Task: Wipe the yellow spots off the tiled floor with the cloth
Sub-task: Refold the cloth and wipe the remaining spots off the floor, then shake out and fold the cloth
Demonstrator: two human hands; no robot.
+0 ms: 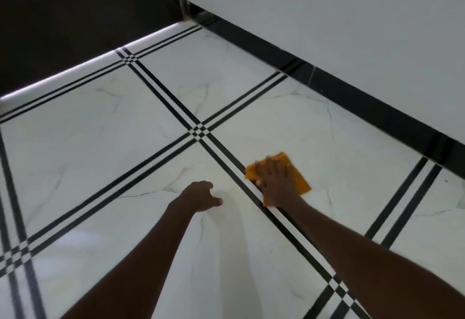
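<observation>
Beside the floor's black stripe, the right hand presses the cloth flat, fingers spread for wiping. Left hand, loosely curled, braces nearby, probably for balance.

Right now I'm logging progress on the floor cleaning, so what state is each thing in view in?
cloth: flat on the floor, pressed under the right hand.
right hand: fingers spread, pressing on the cloth.
left hand: loosely curled, holding nothing.
tiled floor: no yellow spots visible.
</observation>
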